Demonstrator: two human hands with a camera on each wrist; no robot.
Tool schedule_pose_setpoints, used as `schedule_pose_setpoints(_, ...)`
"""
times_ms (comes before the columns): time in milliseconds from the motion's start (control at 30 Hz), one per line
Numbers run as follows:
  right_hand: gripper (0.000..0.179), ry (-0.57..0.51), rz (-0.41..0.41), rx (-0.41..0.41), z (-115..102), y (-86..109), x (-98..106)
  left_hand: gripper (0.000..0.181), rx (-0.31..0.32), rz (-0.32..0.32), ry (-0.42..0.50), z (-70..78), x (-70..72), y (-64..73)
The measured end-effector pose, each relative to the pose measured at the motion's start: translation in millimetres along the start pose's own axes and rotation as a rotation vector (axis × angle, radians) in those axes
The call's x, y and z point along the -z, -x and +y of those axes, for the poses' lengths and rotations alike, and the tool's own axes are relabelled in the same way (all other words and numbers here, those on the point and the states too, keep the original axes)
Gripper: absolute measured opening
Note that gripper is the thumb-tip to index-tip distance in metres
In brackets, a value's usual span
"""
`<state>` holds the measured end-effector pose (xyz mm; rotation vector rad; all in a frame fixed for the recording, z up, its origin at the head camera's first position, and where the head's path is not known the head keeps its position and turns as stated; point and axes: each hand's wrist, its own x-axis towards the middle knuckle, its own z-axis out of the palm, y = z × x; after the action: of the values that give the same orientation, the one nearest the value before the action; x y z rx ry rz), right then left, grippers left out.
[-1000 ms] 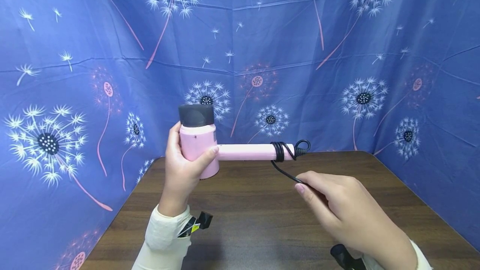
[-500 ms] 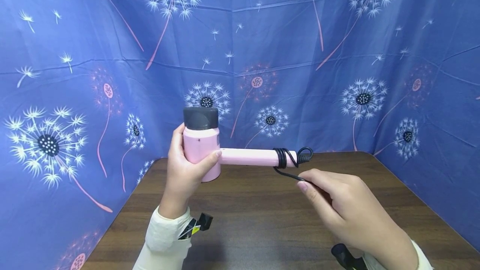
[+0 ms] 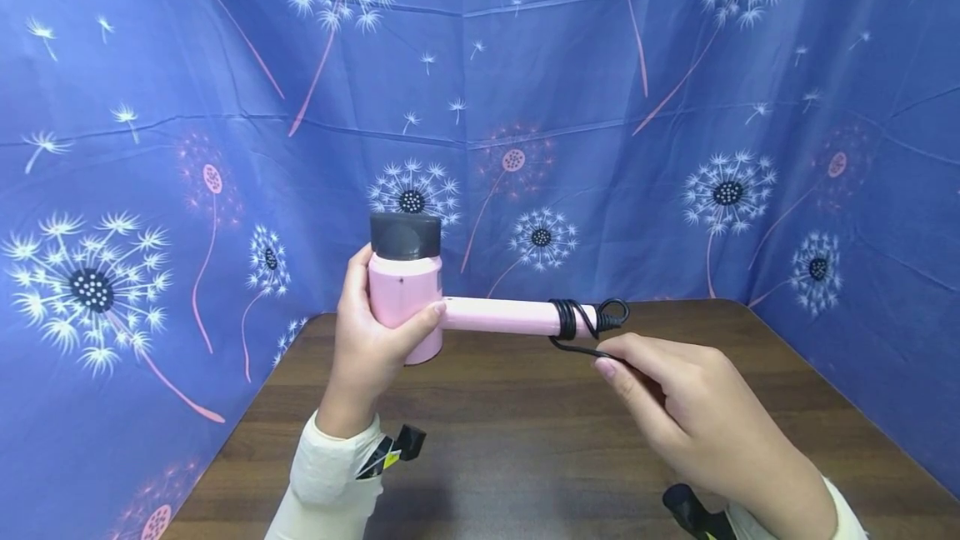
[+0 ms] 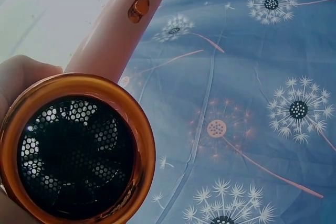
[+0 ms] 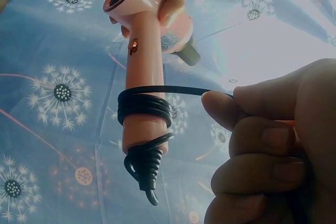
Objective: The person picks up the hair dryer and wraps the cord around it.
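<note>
In the head view my left hand [image 3: 371,348] grips a pink hair dryer [image 3: 405,298] round its barrel, holding it above the table. A black nozzle [image 3: 406,237] caps the barrel's upper end, and the handle [image 3: 498,315] points right. Several turns of black power cord [image 5: 144,109] wrap the handle near its end, with a small loop by the ribbed strain relief [image 5: 144,166]. My right hand [image 3: 690,407] pinches the cord's free stretch between thumb and forefinger, its other fingers curled. The left wrist view shows the copper-rimmed rear grille [image 4: 76,156] and a copper switch [image 4: 139,8] on the handle.
A dark wooden table [image 3: 495,432] lies beneath both hands. Blue cloth [image 3: 465,65] with a dandelion print hangs behind it and along both sides. Small black devices are strapped at both wrists, such as the left wrist camera [image 3: 409,442].
The hair dryer has shifted slightly right and down in the head view, its handle end now closer to the right hand. Both hands keep their hold.
</note>
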<state>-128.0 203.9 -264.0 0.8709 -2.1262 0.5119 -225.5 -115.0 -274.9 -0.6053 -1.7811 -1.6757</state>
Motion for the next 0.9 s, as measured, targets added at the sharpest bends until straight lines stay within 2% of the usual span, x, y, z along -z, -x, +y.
schedule_pose_setpoints(167,0.023,0.002,0.009,0.005,2.0,-0.3,0.7,0.089,-0.004,-0.016,0.005,-0.7,-1.7,-0.3)
schedule_pose_setpoints(567,0.02,-0.002,0.054,0.081,3.7,-4.1,0.0,0.089,0.001,-0.042,-0.009,3.3,-1.8,-0.2)
schedule_pose_setpoints(767,0.02,0.008,0.052,0.071,2.1,-2.0,-0.4,0.089,0.001,-0.048,-0.004,4.2,-1.1,0.4)
schedule_pose_setpoints(900,0.014,0.004,0.084,0.095,2.2,-1.1,-1.1,0.089,-0.004,-0.057,0.01,3.8,-1.2,1.6)
